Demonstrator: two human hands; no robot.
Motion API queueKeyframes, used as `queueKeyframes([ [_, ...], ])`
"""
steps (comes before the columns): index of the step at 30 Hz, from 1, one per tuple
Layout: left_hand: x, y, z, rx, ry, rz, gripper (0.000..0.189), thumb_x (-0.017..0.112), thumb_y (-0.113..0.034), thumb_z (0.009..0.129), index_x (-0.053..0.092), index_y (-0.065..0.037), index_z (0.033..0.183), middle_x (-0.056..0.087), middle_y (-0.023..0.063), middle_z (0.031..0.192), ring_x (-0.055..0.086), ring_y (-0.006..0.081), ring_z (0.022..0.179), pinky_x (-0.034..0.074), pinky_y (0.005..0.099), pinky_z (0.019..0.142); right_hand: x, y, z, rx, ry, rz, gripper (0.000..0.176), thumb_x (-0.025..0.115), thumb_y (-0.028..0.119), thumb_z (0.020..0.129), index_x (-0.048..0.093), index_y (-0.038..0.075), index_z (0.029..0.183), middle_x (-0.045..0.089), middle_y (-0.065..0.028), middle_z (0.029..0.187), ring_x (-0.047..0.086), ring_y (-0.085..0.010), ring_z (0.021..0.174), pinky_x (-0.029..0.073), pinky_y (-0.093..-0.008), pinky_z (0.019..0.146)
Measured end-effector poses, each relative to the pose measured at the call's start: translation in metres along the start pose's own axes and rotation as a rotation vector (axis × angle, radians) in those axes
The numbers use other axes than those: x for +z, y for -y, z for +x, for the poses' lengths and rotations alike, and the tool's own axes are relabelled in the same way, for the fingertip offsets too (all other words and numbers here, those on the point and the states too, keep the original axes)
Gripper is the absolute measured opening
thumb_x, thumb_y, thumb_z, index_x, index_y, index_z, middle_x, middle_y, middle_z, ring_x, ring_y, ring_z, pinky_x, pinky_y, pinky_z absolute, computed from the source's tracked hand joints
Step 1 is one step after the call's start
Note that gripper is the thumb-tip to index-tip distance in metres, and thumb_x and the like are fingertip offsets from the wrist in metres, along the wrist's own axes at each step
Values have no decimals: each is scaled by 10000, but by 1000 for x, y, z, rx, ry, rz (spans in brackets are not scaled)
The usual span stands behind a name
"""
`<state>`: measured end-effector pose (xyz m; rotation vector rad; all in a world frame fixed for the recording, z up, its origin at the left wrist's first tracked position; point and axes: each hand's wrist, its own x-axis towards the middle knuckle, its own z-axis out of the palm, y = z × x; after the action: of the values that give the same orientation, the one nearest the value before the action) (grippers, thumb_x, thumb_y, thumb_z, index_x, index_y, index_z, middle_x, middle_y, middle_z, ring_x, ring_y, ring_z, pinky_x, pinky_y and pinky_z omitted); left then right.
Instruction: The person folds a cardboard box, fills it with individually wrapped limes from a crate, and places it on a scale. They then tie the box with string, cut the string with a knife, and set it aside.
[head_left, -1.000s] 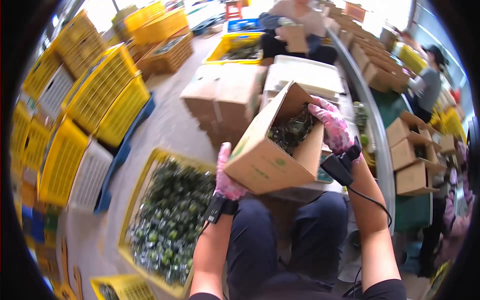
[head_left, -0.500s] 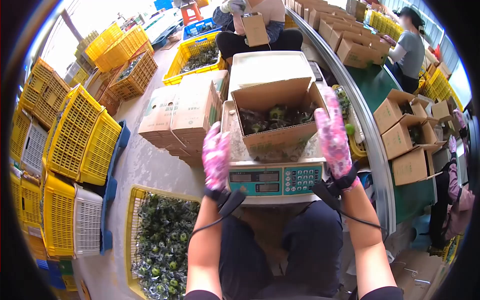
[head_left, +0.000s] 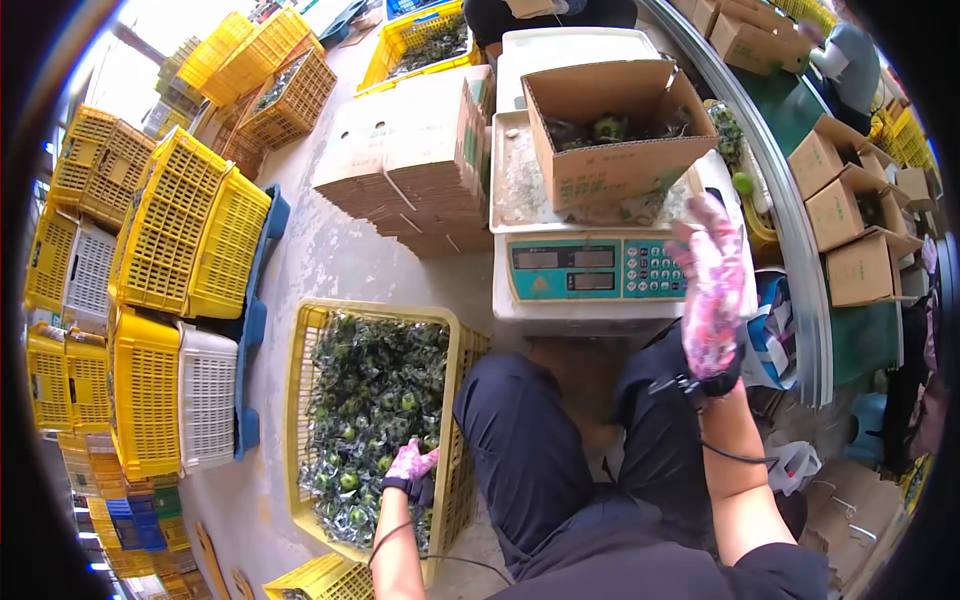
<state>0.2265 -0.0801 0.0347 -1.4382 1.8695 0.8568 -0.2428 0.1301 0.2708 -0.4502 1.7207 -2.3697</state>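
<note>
My left hand (head_left: 410,463), in a pink patterned glove, reaches into a yellow crate (head_left: 465,355) on the floor at my left. Its thumb and fingers look spread over the green fruits in clear wrapping (head_left: 375,400) piled there; the fingertips are partly hidden. My right hand (head_left: 712,290), gloved alike, hovers open and slightly blurred at the right end of the scale's panel (head_left: 590,268), holding nothing. An open cardboard box (head_left: 635,165) sits on the scale's tray (head_left: 520,190), with some wrapped green fruits (head_left: 608,130) inside.
Flattened cartons (head_left: 410,150) are stacked left of the scale. Yellow and white crates (head_left: 165,240) stand piled at the far left. A metal-edged conveyor (head_left: 790,230) runs along the right, with open boxes (head_left: 850,215) beside it. Other people sit and stand further off.
My left hand has gone from beside the box down into the fruit crate. My right hand has drawn back from the box's right side. The view has tilted down and left.
</note>
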Motion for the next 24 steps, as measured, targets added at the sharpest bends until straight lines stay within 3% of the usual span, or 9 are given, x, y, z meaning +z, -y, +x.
queueKeyframes([
  [5, 3, 1, 18, -159, 86, 98, 921, 592, -689, 756, 402, -53, 1394, 446, 294, 1357, 426, 385, 1290, 374, 395, 1064, 3, -28, -25, -2, 177, -23, 309, 490, 34, 932, 563, 24, 1232, 619, -34, 1091, 577, -95, 918, 469, -243, 806],
  [8, -3, 7, 19, 1, 122, 90, 948, 588, -671, 775, 398, 31, 1382, 458, 220, 1385, 440, 309, 1299, 364, 367, 1068, -10, -36, -25, 80, 190, -40, 281, 486, 76, 949, 577, 18, 1209, 622, -48, 1104, 593, -115, 931, 489, -262, 811],
  [10, 4, 26, 24, 50, 136, -40, 791, 573, -620, 813, 503, -13, 1315, 513, 203, 1338, 476, 311, 1262, 392, 370, 1036, -11, -33, -21, 190, 212, -40, 268, 490, 140, 966, 589, 15, 1181, 630, -62, 1097, 611, -130, 921, 509, -286, 816],
  [12, 15, 38, 30, 343, -67, 183, 350, 562, -378, 893, 631, -64, 1031, 672, 157, 922, 629, 331, 897, 497, 423, 768, -12, -32, -22, 134, 212, -91, 279, 504, 203, 966, 607, 32, 1161, 638, -52, 1075, 612, -120, 888, 500, -279, 804],
  [13, 2, 18, 1, 373, -126, 118, 290, 549, -347, 895, 623, -83, 991, 655, 173, 904, 622, 351, 875, 489, 433, 745, -11, -29, -23, 136, 210, -107, 256, 520, 199, 971, 621, 50, 1153, 646, -27, 1038, 593, -94, 897, 476, -252, 772],
  [14, 7, 35, 17, 541, -14, 146, 361, 523, -402, 903, 614, -61, 977, 653, 197, 946, 624, 371, 879, 479, 460, 737, -11, -30, -22, 156, 223, -136, 277, 518, 230, 971, 620, 52, 1157, 649, -29, 1038, 593, -97, 890, 471, -254, 777],
  [17, -9, 1, -29, 306, 123, 22, 500, 479, -514, 917, 628, -71, 1095, 671, 170, 988, 625, 330, 967, 488, 411, 819, -15, -41, -20, 185, 303, -162, 297, 529, 230, 963, 610, 54, 1188, 641, -30, 1131, 603, -112, 928, 473, -267, 819],
  [23, -26, 2, -39, 294, 198, -101, 456, 708, -415, 796, 656, -11, 1001, 688, 146, 968, 640, 240, 908, 495, 361, 803, -25, -54, -11, 68, 390, -237, 299, 517, 189, 970, 605, 25, 1203, 643, -52, 1146, 612, -111, 916, 474, -251, 824],
  [24, -23, 28, -27, 592, 56, -190, 405, 748, -306, 739, 649, -23, 1011, 679, 122, 974, 637, 226, 908, 504, 336, 806, -30, -58, -8, 54, 365, -248, 316, 501, 198, 978, 590, 30, 1230, 634, -51, 1167, 610, -109, 930, 471, -250, 830],
])
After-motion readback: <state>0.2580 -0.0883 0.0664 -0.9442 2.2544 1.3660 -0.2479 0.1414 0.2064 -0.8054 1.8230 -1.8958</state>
